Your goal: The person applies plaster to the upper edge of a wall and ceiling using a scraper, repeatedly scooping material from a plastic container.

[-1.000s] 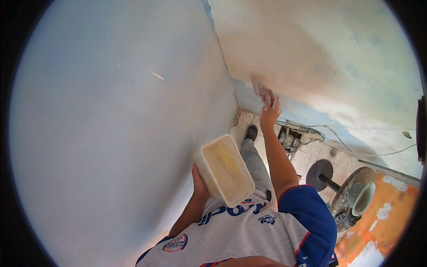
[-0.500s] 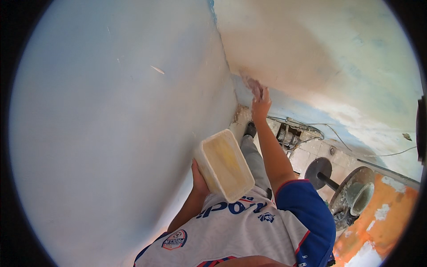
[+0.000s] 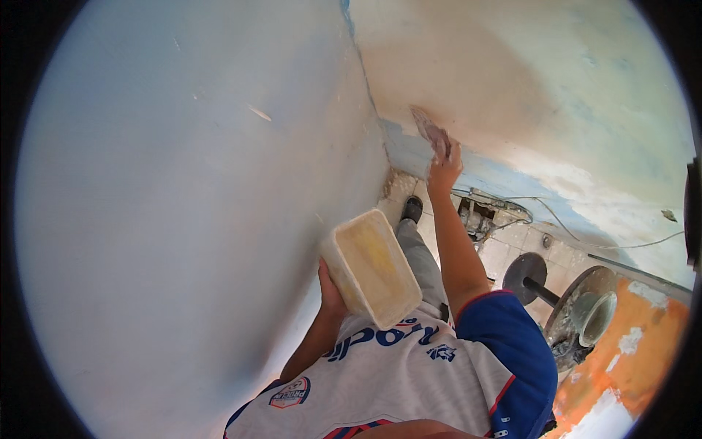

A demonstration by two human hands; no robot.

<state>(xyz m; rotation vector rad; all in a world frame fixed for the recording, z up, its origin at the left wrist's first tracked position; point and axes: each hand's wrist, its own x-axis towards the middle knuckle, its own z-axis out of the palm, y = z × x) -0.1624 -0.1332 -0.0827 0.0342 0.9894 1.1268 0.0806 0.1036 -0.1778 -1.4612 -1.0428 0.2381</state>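
Observation:
My left hand [image 3: 330,289] grips the side of a cream plastic rectangular tub [image 3: 376,271], which has a pale, yellow-tinged inside. My right hand [image 3: 444,164] is closed on a putty-smeared scraper [image 3: 430,128], whose flat blade is at the beige-patched wall [image 3: 504,88], a little right of the corner and just above a pale blue band. Whether the blade's edge touches the wall all along is too small to tell.
A pale blue-grey wall [image 3: 183,219] rises close on my left. Below lie floor tiles [image 3: 504,245] with a broken hole [image 3: 475,219], pipes and loose cables. At the right are a round pedestal table [image 3: 592,282] holding a bucket [image 3: 597,318], and an orange, peeling surface [image 3: 636,366].
My right hand and scraper swung left along the wall, then back right and slightly higher than a second ago. The tub in my left hand has risen slightly.

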